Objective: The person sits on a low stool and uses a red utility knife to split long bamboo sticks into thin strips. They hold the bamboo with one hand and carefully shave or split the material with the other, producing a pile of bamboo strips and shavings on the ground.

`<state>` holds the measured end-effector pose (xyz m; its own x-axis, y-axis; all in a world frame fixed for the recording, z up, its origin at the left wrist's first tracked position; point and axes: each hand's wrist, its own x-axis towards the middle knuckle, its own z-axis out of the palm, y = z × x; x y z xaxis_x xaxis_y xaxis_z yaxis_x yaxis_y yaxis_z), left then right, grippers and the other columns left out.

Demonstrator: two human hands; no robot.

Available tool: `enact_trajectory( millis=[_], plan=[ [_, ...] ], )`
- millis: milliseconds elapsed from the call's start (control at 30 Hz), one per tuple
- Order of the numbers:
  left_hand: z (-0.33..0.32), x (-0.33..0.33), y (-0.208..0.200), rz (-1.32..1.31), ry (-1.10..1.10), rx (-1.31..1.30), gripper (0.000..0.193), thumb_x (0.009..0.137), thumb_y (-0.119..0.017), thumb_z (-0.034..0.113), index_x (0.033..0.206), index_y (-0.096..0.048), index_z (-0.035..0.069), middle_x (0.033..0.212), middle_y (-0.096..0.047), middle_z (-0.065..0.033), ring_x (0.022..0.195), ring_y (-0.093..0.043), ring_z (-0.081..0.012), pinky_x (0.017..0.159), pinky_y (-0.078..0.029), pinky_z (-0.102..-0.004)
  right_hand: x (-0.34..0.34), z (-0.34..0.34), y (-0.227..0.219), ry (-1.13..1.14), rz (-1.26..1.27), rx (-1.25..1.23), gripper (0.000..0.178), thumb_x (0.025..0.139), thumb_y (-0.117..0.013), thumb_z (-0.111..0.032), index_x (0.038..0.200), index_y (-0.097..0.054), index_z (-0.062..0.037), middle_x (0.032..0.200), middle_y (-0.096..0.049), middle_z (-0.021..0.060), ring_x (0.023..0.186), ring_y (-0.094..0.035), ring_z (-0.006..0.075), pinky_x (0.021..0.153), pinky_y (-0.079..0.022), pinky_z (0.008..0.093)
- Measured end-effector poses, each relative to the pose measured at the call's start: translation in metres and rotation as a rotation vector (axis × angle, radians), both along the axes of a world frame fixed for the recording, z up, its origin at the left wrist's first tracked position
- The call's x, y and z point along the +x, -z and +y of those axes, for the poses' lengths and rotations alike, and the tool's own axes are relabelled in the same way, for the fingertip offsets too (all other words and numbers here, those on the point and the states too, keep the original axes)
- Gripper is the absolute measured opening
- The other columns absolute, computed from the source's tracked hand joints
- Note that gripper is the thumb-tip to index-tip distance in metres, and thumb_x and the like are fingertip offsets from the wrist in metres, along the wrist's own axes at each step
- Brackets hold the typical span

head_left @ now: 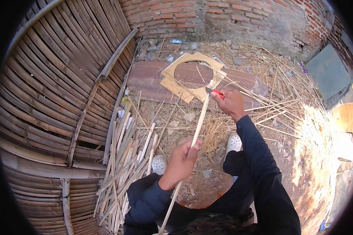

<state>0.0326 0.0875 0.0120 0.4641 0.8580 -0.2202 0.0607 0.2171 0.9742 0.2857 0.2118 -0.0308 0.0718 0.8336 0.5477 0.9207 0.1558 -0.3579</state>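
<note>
A long, pale strip of wood or bamboo (200, 122) runs slantwise from below my lap up to the far board. My left hand (181, 162) is closed around its middle. In my right hand (230, 102) is a red-handled knife (219, 94), and its dark blade lies across the strip close to the far end. Just beyond that end, a flat yellowish wooden frame (172, 84) with a large round hole rests on a brown board (145, 80). The fingers under the strip are partly hidden.
A slatted bamboo wall (47, 98) stands at left, with a pile of cut strips (123, 156) beside it. Brick wall (164, 17) closes the far side. Shavings (215, 135) and loose sticks (278, 105) litter the ground around my white shoes (234, 143). A grey panel (327, 72) leans at right.
</note>
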Motion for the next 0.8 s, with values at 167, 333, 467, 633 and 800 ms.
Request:
enact_trajectory(
  millis=[167, 333, 467, 633, 800],
  plan=[
    [0.007, -0.007, -0.008, 0.006, -0.082, -0.024, 0.025, 0.098, -0.046, 0.012, 0.116, -0.059, 0.000, 0.065, -0.042, 0.0087, 0.056, -0.036, 0.0005, 0.050, -0.030, -0.0197, -0.042, -0.039, -0.012, -0.301, -0.027, -0.060, 0.056, 0.082, -0.057, -0.062, 0.065, -0.064, -0.0096, 0.048, -0.053, 0.0122, 0.047, -0.056, 0.0331, 0.048, -0.043, 0.0430],
    [0.004, -0.011, -0.014, 0.012, -0.091, 0.006, 0.026, 0.098, -0.047, 0.013, 0.117, -0.058, -0.001, 0.065, -0.042, 0.0092, 0.056, -0.036, 0.0005, 0.050, -0.030, -0.0198, -0.061, -0.054, -0.018, -0.377, -0.031, -0.061, 0.055, 0.082, -0.057, -0.062, 0.064, -0.062, -0.0101, 0.046, -0.051, 0.0112, 0.046, -0.057, 0.0318, 0.046, -0.043, 0.0419],
    [0.003, -0.015, -0.010, 0.041, -0.025, 0.042, 0.025, 0.098, -0.047, 0.013, 0.116, -0.058, -0.001, 0.064, -0.041, 0.0092, 0.056, -0.036, 0.0005, 0.050, -0.030, -0.0199, -0.038, -0.029, -0.020, -0.218, 0.033, -0.097, 0.055, 0.082, -0.058, -0.062, 0.064, -0.061, -0.0094, 0.048, -0.053, 0.0109, 0.047, -0.058, 0.0309, 0.045, -0.043, 0.0407],
    [0.005, -0.024, -0.012, 0.046, -0.055, 0.038, 0.024, 0.098, -0.047, 0.013, 0.114, -0.058, -0.002, 0.064, -0.041, 0.0092, 0.056, -0.035, 0.0001, 0.050, -0.030, -0.0200, -0.067, -0.055, -0.013, -0.438, -0.052, -0.048, 0.056, 0.079, -0.060, -0.062, 0.061, -0.060, -0.0092, 0.048, -0.054, 0.0109, 0.046, -0.056, 0.0311, 0.046, -0.044, 0.0407],
    [-0.001, -0.023, -0.017, 0.046, 0.020, 0.007, 0.026, 0.099, -0.046, 0.014, 0.119, -0.057, 0.002, 0.062, -0.040, 0.0087, 0.053, -0.034, -0.0007, 0.048, -0.027, -0.0191, -0.031, -0.017, -0.013, -0.080, 0.037, -0.069, 0.057, 0.079, -0.060, -0.062, 0.058, -0.058, -0.0088, 0.047, -0.052, 0.0121, 0.044, -0.054, 0.0316, 0.045, -0.044, 0.0410]
  ],
)
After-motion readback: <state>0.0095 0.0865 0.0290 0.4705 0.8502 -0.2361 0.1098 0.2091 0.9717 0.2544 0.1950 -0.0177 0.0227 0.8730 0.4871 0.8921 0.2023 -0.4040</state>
